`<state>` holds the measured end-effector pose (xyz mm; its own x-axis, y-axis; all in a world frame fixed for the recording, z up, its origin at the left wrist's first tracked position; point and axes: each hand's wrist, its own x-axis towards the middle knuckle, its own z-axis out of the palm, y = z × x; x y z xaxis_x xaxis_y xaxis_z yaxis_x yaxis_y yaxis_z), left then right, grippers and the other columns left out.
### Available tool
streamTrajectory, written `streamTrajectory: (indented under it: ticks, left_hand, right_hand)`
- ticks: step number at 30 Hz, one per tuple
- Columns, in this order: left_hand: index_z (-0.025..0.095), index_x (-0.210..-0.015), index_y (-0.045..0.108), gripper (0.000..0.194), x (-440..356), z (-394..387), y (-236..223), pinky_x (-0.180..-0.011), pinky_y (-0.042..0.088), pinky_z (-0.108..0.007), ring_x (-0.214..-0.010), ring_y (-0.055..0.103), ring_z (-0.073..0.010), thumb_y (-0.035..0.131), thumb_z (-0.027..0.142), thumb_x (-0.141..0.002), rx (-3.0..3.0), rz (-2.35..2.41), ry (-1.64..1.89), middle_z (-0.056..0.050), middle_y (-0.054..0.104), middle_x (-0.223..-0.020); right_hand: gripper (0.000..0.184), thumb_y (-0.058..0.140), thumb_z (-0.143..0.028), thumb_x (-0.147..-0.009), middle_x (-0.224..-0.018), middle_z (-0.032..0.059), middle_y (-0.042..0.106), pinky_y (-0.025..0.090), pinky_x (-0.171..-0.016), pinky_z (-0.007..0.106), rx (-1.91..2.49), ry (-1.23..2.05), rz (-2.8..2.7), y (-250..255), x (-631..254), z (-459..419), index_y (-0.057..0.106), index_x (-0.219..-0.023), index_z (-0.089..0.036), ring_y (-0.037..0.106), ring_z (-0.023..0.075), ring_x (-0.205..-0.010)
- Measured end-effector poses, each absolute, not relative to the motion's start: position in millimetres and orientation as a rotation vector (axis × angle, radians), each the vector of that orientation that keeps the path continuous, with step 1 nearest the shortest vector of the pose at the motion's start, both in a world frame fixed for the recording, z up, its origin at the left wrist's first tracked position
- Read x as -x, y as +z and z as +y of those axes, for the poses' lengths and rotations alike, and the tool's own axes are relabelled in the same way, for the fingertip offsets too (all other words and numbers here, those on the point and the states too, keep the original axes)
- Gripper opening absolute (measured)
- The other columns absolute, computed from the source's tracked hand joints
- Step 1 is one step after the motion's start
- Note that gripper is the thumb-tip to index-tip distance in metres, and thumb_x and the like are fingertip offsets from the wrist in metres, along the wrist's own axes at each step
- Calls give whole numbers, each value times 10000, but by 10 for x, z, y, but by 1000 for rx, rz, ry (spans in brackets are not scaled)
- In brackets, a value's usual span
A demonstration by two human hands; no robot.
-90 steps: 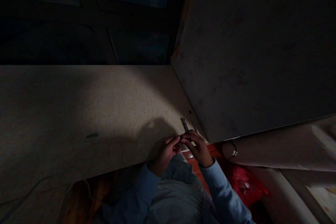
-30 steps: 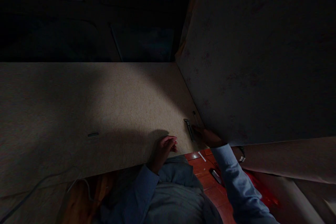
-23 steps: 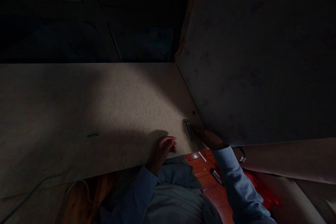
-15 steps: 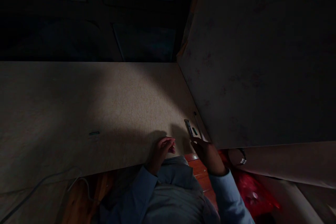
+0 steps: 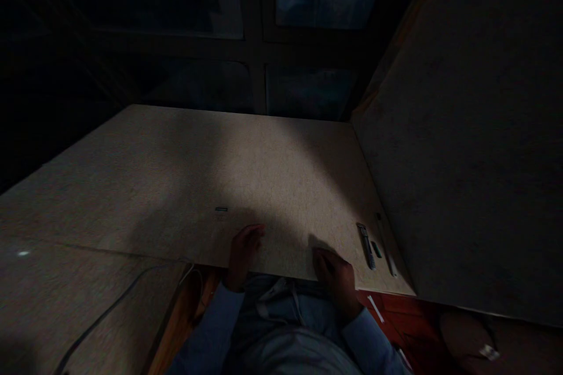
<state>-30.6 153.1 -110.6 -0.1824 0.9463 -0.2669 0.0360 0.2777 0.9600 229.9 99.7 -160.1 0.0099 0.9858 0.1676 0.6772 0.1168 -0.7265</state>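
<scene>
A large flat chipboard panel lies in front of me in dim light. My left hand rests on its near edge with fingers curled loosely; nothing shows in it. My right hand lies on the same edge, fingers bent down, and what it holds, if anything, is hidden in shadow. To the right of that hand lie a dark slim tool, a small green piece and a thin pencil-like stick. A small dark staple-like piece sits farther left on the panel.
An upright board stands against the panel's right edge. Dark window panes are behind. A cable runs over a second board at lower left. Red-brown floor with white strips shows below right.
My view swung left and up. My right hand left the tools by the upright board and came back to the panel's near edge; a green piece now lies beside the tool. The left hand barely moved.
</scene>
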Motion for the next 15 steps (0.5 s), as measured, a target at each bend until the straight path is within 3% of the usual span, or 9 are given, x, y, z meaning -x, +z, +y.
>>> streamTrajectory:
  ticks: [2,5,9,11,15]
  left_hand:
    - [94,-1018,660,523,667,1571,-1057,-748,458,-264,-832,578,-150,558,533,-753,-1159,1694,1173,-100,642,-958]
    - [114,-1016,674,432,1112,1625,-1022,-773,464,-310,-780,566,-160,502,447,-800,-1405,2044,1189,-96,628,-970]
    - [57,-1293,564,651,1357,1714,-1165,-971,427,-367,-1060,548,-256,608,455,-779,-1508,2337,861,-152,566,-1208]
    - [21,-1326,533,738,1343,1772,-1266,-1024,394,-387,-1154,503,-310,647,475,-755,-1532,2416,695,-186,550,-1235]
    - [64,-1275,583,642,1226,1876,-1308,-985,405,-420,-1114,512,-329,588,496,-800,-1515,2561,564,-170,576,-1179]
  right_hand:
    - [352,477,-391,-956,-985,57,690,532,-725,270,1595,497,-1752,-1660,-2304,1057,722,-1028,-150,677,185,-855]
    - [345,480,-391,-957,-929,44,695,518,-655,248,1587,351,-1794,-1687,-2289,1099,726,-1003,-154,676,171,-767]
    - [346,467,-403,-962,-909,17,696,490,-585,258,1632,235,-1850,-1645,-2271,1097,725,-988,-174,676,178,-725]
    - [339,470,-401,-960,-908,6,696,486,-579,253,1636,217,-1854,-1618,-2273,1094,723,-977,-175,679,176,-737]
    - [358,467,-406,-961,-889,8,696,477,-564,240,1603,211,-1861,-1579,-2279,1102,725,-951,-158,676,160,-712]
